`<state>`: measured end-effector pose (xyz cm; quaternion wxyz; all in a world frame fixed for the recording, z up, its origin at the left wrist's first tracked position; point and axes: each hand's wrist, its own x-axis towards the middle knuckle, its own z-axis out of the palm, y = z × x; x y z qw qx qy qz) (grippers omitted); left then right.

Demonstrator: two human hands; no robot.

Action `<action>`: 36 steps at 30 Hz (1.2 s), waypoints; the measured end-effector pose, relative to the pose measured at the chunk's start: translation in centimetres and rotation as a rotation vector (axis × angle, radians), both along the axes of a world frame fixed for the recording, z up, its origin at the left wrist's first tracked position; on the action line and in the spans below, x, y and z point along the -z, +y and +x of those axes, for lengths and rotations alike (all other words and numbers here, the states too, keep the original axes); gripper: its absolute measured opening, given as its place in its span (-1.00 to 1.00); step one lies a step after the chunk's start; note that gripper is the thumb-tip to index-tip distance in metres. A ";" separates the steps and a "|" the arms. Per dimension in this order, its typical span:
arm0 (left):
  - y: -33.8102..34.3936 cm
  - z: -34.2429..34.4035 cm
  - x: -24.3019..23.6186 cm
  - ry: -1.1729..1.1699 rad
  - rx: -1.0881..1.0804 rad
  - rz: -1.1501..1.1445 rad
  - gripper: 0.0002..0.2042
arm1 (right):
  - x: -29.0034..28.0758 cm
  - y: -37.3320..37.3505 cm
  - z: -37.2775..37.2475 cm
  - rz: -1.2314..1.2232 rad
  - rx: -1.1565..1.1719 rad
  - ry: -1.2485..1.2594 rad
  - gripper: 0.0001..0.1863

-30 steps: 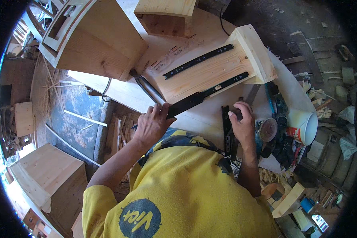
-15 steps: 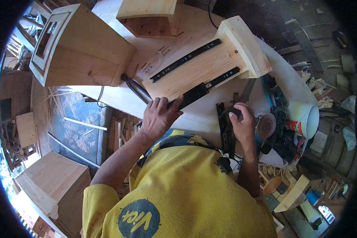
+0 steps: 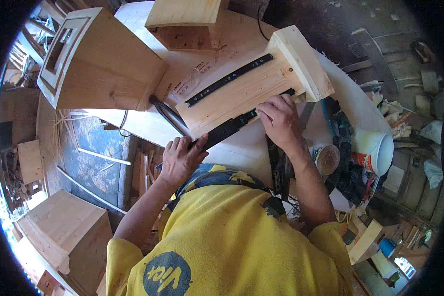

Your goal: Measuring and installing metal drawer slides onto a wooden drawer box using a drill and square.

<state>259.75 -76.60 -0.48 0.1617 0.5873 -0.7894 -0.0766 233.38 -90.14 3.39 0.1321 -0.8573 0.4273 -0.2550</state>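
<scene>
A pale wooden drawer [image 3: 217,106] lies on the worktable, its thick front panel [image 3: 303,64] at the far right. One narrow black rail [image 3: 229,80] runs along its far side. Along the near edge is a wider black drawer slide [image 3: 224,133], in line with a second narrow rail. My left hand [image 3: 178,160] is closed round the slide's left end, thumb on top. My right hand [image 3: 281,121] has its fingers bent and closed at the right part of the same slide, by the narrow rail; its fingertips partly cover the metal there.
A large wooden box [image 3: 108,69] stands at the far left of the worktable [image 3: 254,37], with another wooden box [image 3: 182,17] behind. Right of me are a white bucket [image 3: 375,153], a round brown-topped container [image 3: 327,157] and dark tools. A wooden cabinet [image 3: 66,222] stands lower left.
My right hand has moved up and left from the dark pieces at the table's near edge onto the drawer slide. My left hand has shifted slightly down and left, still on the slide.
</scene>
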 end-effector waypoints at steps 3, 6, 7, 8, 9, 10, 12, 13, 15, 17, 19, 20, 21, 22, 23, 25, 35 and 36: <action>-0.3 -0.4 -0.2 0.034 -0.006 -0.002 -0.44 | 0.2 -0.5 0.2 -0.011 -0.042 0.022 -0.84; -0.5 -0.6 -0.6 0.027 -0.004 0.039 -0.45 | -0.1 -0.7 -0.4 -0.091 -0.041 -0.048 -0.89; -0.7 -0.8 -0.7 0.030 0.014 0.044 -0.45 | -0.4 -0.8 -0.9 -0.103 -0.026 -0.072 -0.91; -1.0 -1.0 -0.7 0.040 0.018 0.033 -0.46 | -0.7 -0.7 -1.4 -0.149 -0.024 -0.113 -0.91; -1.3 -1.2 -0.8 0.050 0.013 0.008 -0.46 | -1.1 -0.6 -2.1 -0.124 0.085 -0.214 -0.93; -1.8 -1.6 -0.8 0.050 0.031 0.024 -0.46 | -1.7 -0.4 -2.9 -0.076 0.195 -0.295 -0.95; -2.9 -2.5 -0.8 0.097 0.047 0.013 -0.47 | -2.6 0.6 -4.5 0.072 0.364 -0.408 -0.96; -3.3 -2.8 -0.8 0.099 0.067 0.014 -0.47 | -2.9 1.2 -5.1 0.130 0.427 -0.391 -0.94; -3.9 -3.4 -0.9 0.164 0.067 0.024 -0.47 | -2.7 2.0 -5.1 0.120 0.384 -0.335 -0.94; -4.1 -3.4 -1.1 0.159 0.098 0.016 -0.47 | -2.1 2.2 -4.2 0.096 0.218 -0.209 -0.91; -3.9 -3.2 -1.2 0.152 0.110 0.006 -0.46 | -1.1 1.6 -2.6 0.077 0.096 -0.199 -0.87; -3.7 -2.9 -1.3 0.159 0.101 0.019 -0.46 | -0.8 1.4 -1.7 0.053 0.103 -0.222 -0.87; -3.4 -2.7 -1.3 0.171 0.073 0.022 -0.46 | -0.6 1.1 -1.0 0.062 0.082 -0.169 -0.87; -3.0 -2.5 -1.3 0.181 0.065 0.020 -0.47 | -0.5 0.7 -0.4 0.089 0.031 -0.095 -0.87; -2.7 -2.2 -1.3 0.168 0.070 0.031 -0.47 | -0.4 0.4 0.0 0.071 0.047 -0.119 -0.87; -2.2 -1.8 -1.2 0.141 0.036 0.024 -0.47 | -0.4 -0.2 0.5 0.059 -0.011 0.026 -0.89; -2.7 -2.0 -0.9 0.171 0.035 0.033 -0.47 | -1.3 -0.2 -4.1 0.252 0.348 -0.420 -0.92; -3.2 -2.4 -1.0 0.170 0.050 0.046 -0.47 | -1.7 0.4 -5.4 0.277 0.410 -0.416 -0.88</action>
